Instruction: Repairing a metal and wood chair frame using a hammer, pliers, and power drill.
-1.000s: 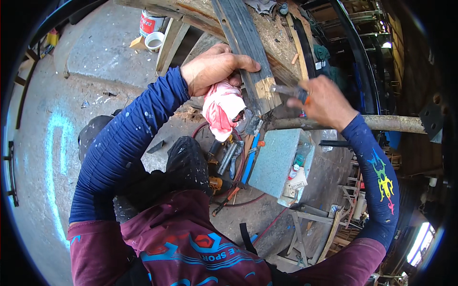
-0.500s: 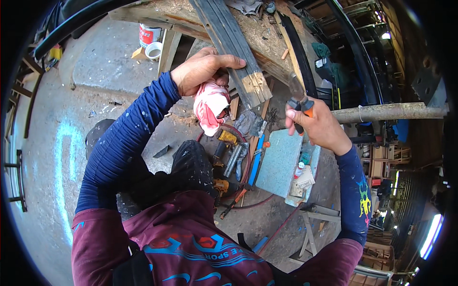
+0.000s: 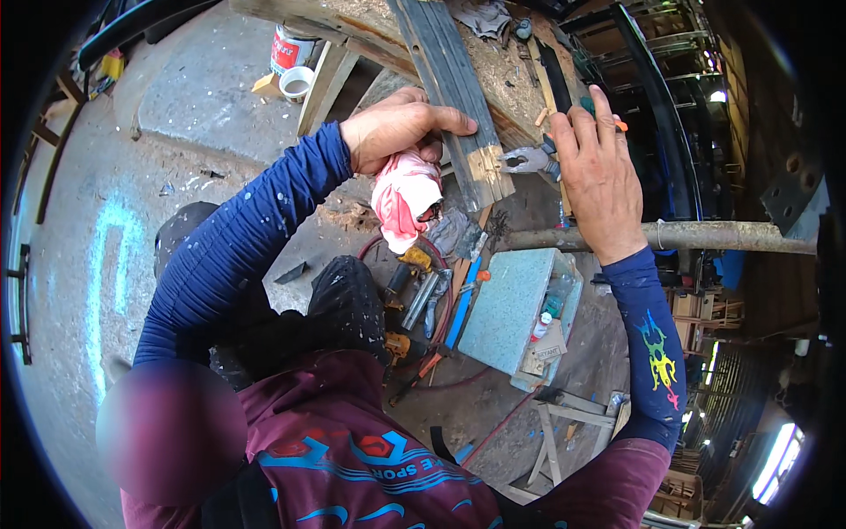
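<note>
My left hand (image 3: 401, 128) grips the edge of a weathered grey wooden board (image 3: 445, 79), its thumb lying along the top face. A pink and white cloth (image 3: 405, 198) hangs below that hand, bunched under the curled fingers. The near end of the board has a patch of bare, pale wood. Pliers (image 3: 529, 160) with dark and orange handles are in my right hand (image 3: 601, 176). Their jaws are at the pale patch; whether they grip anything there is too small to tell. The back of my right hand hides most of the handles.
Sawdust covers the wooden bench (image 3: 361, 26) beyond the board. On the floor lie a yellow power tool (image 3: 407, 269), a blue level (image 3: 464, 304) and a red hose. A speckled box (image 3: 511, 304) holds small items. A paint can (image 3: 289, 50) stands far left; a metal pipe (image 3: 705, 235) runs at right.
My right hand has moved up and turned, bringing the pliers from beside the board to its pale end. The left hand still holds the board.
</note>
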The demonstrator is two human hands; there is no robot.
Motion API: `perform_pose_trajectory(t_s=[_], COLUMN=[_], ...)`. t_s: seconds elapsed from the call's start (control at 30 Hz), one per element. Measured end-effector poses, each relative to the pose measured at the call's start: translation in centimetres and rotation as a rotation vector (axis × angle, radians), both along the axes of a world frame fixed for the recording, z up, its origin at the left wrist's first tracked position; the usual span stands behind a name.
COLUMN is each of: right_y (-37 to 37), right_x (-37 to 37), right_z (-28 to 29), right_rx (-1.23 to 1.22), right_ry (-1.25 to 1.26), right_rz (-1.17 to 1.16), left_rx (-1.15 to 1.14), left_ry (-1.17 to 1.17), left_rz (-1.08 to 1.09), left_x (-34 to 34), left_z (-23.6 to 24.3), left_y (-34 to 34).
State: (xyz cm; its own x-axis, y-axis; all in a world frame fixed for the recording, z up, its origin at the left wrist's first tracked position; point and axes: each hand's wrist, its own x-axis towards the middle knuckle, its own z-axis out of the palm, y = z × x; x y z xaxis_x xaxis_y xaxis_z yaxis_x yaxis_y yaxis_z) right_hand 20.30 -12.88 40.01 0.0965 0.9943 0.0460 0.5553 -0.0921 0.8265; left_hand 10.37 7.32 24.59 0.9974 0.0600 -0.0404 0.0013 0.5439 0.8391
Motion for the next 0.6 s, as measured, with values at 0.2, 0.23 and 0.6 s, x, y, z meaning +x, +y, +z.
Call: perform_pose_trajectory(t_s=[0.2,0.23,0.6], right_y=[1.1,1.2,1.9], right_x=[-1.8,-2.1,-4.0], right_z=[0.9,0.9,0.5], right_rx=[-0.111,-0.137,-0.068], right_ry=[-0.167,-0.211,-0.289], right_rz=[-0.018,-0.018,0.004], left_rx=[-0.033,-0.035,-0.020], left_ry=[-0.028,-0.025,-0.011], left_rz=[0.004,0.005,0.043], left_x=[-0.2,-0.2,-0.4], left_z=[0.0,-0.2,0.1], left_y=[0.1,0.1,-0.1])
